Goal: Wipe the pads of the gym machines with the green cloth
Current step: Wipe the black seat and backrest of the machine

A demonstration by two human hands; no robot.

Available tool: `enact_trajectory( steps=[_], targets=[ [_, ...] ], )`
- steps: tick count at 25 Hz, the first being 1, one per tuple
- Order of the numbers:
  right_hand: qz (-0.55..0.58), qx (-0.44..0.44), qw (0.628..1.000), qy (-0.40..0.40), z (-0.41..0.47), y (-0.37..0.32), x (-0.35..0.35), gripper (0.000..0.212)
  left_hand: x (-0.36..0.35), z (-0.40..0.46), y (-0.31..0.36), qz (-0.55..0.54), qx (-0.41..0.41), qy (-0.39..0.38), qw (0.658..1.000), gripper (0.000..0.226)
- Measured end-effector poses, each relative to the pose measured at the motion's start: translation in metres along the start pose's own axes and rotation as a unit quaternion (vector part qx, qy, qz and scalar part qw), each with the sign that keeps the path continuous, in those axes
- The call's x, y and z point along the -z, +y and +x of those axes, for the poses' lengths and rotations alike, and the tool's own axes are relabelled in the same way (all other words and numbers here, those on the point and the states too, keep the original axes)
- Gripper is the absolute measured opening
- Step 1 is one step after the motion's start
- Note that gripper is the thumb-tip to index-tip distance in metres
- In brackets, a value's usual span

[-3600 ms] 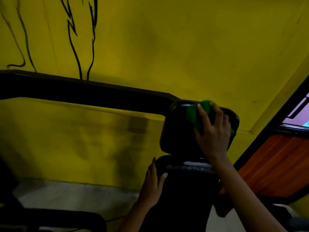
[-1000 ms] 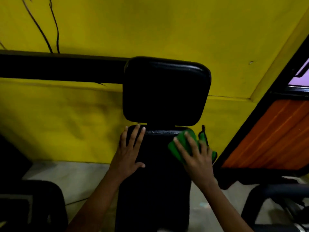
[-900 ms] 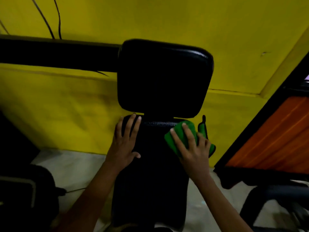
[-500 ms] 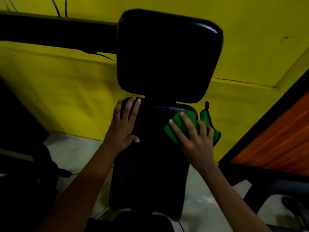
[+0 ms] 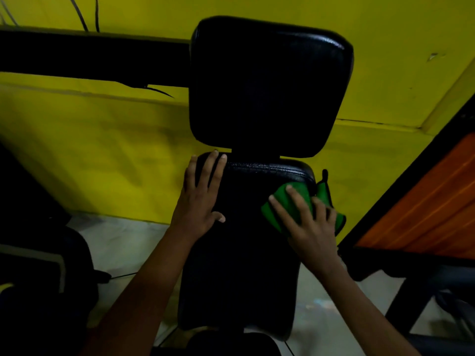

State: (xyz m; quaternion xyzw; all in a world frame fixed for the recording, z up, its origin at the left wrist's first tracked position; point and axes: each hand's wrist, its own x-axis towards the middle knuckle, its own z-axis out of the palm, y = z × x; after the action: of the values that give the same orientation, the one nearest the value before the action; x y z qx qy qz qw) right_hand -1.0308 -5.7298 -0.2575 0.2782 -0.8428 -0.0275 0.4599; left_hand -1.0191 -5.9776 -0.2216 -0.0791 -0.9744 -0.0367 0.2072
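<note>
While the right hand (image 5: 312, 227) presses the green cloth (image 5: 300, 199) flat against the upper right corner of the lower back pad (image 5: 246, 240), its fingers lie straight and spread over the fabric rather than curled round it, and a loose flap of cloth hangs off the pad's right edge. The left hand (image 5: 200, 199) rests open on the pad's upper left corner, fingers extended and fingertips reaching the top seam, apparently steadying the machine. Above both sits the head pad (image 5: 270, 86), black and glossy, set against the yellow wall (image 5: 102, 150). The step in hand looks like wiping the lower pad from its top downward. To do it well, the person should keep the palm flat so the cloth stays in full contact, gather the dangling flap under the fingers so it does not drag, and work in overlapping passes across the width, including the stitched top seam and side edges. The bracing hand should shift aside so the patch beneath it also gets wiped.
</note>
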Motion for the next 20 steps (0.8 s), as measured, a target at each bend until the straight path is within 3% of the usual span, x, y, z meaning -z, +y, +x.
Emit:
enact_trajectory(
  steps=[3, 7, 10, 12, 14, 17, 20],
  targets=[
    [0.001, -0.07, 0.997, -0.015, -0.006, -0.007, -0.005, 0.055, 0.001, 0.0, 0.001, 0.012, 0.006, -0.007, 1.0, 0.137],
    [0.042, -0.031, 0.994, -0.101, -0.065, -0.024, 0.0, 0.065, 0.001, 0.0, 0.002, 0.005, 0.011, -0.005, 1.0, 0.137],
    [0.051, -0.087, 0.995, -0.017, -0.006, -0.014, 0.005, 0.08, 0.002, 0.0, -0.002, -0.019, -0.004, 0.006, 1.0, 0.134],
    [0.07, -0.109, 0.991, 0.02, 0.056, 0.0, 0.01, 0.078, 0.002, 0.0, -0.004, -0.062, -0.018, 0.018, 0.998, 0.13],
    [0.036, -0.046, 0.998, 0.026, 0.074, 0.005, 0.005, 0.067, 0.003, -0.004, -0.01, -0.105, -0.025, 0.04, 0.993, 0.128],
    [0.001, 0.119, 0.993, -0.005, 0.009, -0.021, -0.014, 0.039, -0.006, -0.014, -0.022, -0.144, -0.034, 0.059, 0.987, 0.126],
    [0.022, 0.131, 0.99, -0.044, -0.029, -0.043, -0.016, 0.033, -0.015, -0.023, -0.028, -0.185, -0.04, 0.079, 0.979, 0.123]
  ],
)
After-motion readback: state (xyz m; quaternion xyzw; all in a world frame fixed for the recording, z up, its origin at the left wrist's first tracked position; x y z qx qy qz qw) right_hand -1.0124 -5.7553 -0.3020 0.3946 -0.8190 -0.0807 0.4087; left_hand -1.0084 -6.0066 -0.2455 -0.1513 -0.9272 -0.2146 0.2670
